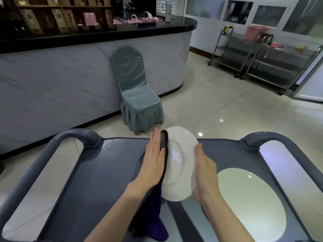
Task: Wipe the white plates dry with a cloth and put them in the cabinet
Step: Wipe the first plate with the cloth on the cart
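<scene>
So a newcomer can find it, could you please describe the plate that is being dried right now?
Look at the grey cart filling the bottom of the view. Above its middle, a white plate is held on edge between the left hand, which presses a dark purple cloth against it, and the right hand. The other white plate lies flat on the cart, untouched.
</scene>
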The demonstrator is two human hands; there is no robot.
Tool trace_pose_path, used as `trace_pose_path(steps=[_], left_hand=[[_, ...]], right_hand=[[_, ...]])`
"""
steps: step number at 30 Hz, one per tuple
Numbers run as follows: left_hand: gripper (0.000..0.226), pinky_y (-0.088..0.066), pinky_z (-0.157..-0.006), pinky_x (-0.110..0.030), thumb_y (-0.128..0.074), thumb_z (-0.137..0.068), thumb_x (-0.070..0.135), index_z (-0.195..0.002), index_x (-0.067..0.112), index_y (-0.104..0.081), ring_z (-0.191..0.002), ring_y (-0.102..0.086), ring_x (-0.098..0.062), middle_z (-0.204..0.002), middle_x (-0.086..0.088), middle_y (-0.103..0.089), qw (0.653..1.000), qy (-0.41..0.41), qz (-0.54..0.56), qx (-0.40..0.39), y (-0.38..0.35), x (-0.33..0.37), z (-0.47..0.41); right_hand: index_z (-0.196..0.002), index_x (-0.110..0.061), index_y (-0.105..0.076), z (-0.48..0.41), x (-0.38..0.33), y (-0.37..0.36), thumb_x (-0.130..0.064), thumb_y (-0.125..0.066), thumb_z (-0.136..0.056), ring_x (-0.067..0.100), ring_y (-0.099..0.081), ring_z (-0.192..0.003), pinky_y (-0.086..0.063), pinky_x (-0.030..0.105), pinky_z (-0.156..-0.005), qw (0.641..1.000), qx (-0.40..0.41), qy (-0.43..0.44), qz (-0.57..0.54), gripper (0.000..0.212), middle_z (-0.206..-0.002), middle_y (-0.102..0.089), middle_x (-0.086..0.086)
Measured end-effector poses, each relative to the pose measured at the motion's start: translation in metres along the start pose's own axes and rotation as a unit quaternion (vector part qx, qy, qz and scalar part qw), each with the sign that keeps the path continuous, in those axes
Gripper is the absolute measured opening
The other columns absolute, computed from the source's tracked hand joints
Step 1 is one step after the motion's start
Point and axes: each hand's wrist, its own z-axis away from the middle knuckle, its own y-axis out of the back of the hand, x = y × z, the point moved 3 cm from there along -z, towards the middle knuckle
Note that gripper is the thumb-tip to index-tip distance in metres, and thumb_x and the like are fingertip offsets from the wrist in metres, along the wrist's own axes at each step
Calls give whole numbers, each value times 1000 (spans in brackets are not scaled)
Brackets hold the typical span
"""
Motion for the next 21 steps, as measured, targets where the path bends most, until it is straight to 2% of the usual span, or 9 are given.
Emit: trace_pose_path(steps=[2, 5, 8, 12, 15, 17, 19, 21], left_hand=[[55, 7, -124, -36, -22, -108, 25, -152, 29, 10, -148, 19, 0, -161, 16, 21, 1000, -12, -27, -11, -6, -7, 15], [59, 13, -122, -33, -10, -98, 41, -151, 32, 15, -147, 23, 0, -158, 20, 26, 993, -45, -104, -47, -22, 1, 34], [62, 10, -122, -34, -11, -95, 38, -149, 37, 19, -146, 23, 1, -158, 23, 27, 983, -88, -138, -81, -39, 18, 39], [57, 8, -121, -31, -18, -102, 32, -149, 38, 15, -147, 19, 3, -160, 24, 22, 990, -92, -77, -80, -29, 23, 20], [57, 9, -123, -32, -20, -105, 25, -152, 30, 12, -147, 20, 3, -159, 19, 24, 997, -44, -54, -45, -16, 10, 13], [59, 11, -123, -33, -20, -105, 23, -152, 29, 14, -146, 22, 4, -157, 21, 27, 996, -32, -61, -49, -21, 5, 19], [61, 12, -122, -33, -16, -101, 29, -149, 38, 20, -146, 23, 3, -156, 26, 29, 993, -55, -80, -61, -33, 9, 31], [65, 11, -121, -35, -16, -98, 34, -146, 46, 27, -147, 22, 0, -157, 26, 28, 989, -89, -82, -79, -44, 19, 41]], right_hand=[[-72, -26, -79, -6, -4, 4, -53, -54, -96, 12, -71, -71, -55, 28, -67, 1000, -3, -2, -20, 45, -79, -76, -6], [-90, -21, -76, -13, -4, 5, -53, -52, -97, 8, -75, -77, -53, 30, -68, 999, 14, -13, -42, 41, -87, -79, -7], [-102, -20, -74, -12, 1, 2, -52, -49, -99, 12, -76, -82, -54, 32, -71, 999, 16, -26, -27, 41, -91, -79, -3], [-100, -22, -74, -8, 4, 2, -51, -48, -100, 13, -76, -84, -56, 29, -66, 999, 3, -25, -35, 39, -93, -79, -2], [-79, -26, -79, -9, -4, 4, -50, -51, -99, 4, -74, -72, -55, 21, -55, 999, 9, -3, -35, 42, -82, -78, -11], [-72, -33, -79, -11, -12, 7, -52, -52, -98, 0, -72, -67, -52, 16, -50, 999, 13, 10, -37, 43, -77, -76, -15], [-76, -23, -77, -15, -18, 9, -51, -52, -98, 0, -72, -67, -51, 15, -48, 999, 19, 18, -47, 44, -77, -76, -16], [-86, -21, -73, -16, -16, 8, -51, -51, -98, 2, -73, -72, -53, 19, -55, 999, 23, 14, -37, 39, -81, -77, -13]])
